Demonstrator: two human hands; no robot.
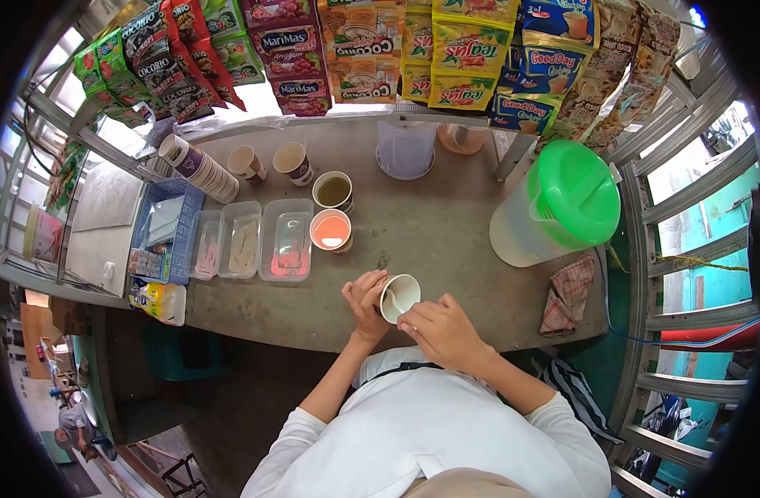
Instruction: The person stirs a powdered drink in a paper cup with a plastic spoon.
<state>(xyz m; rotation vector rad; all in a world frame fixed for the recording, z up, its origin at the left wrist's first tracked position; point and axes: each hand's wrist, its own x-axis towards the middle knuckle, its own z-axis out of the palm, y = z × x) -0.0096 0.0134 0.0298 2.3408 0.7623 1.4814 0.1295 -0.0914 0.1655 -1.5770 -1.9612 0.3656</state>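
My left hand (367,300) is wrapped around a white paper cup (408,286) just over the table's front edge. The cup tilts so that its open mouth faces me, and a pale curved shape shows inside. At the near rim, my right hand (443,332) has its fingers pinched together; they hide whatever they grip. Beyond the left hand stand a paper cup of orange-pink drink (331,230) and a paper cup of dark greenish drink (333,192).
Left on the table (430,224) are plastic tubs (287,241), a blue basket (174,228) and stacked cups (199,169). A green-lidded pitcher (554,203) and checked cloth (568,296) stand right. Drink sachets (471,54) hang along the back.
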